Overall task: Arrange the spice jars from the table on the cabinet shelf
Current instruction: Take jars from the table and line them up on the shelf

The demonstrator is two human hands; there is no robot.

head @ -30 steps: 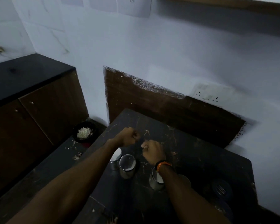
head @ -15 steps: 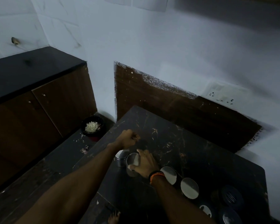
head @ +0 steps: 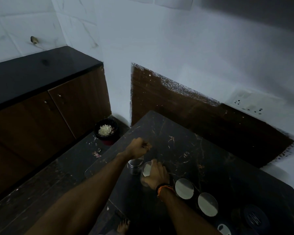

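Several steel spice jars with shiny round lids stand on a dark marble table. My right hand wraps around one jar near the table's left edge. Another steel jar stands just left of it, partly under my left hand, which hovers as a closed fist holding nothing. Two more lidded jars sit to the right of my right wrist. Dark-lidded jars stand at the table's near right corner. No cabinet shelf shows in this view.
A black counter over brown cabinet doors runs along the left wall. A black bin with white scraps stands on the floor between cabinet and table. A brown board leans on the wall behind the table. My bare foot shows below.
My right hand dropped from a raised fist and closed around the steel jar. The view has shifted, so more jars show on the right. My left fist stayed about where it was.
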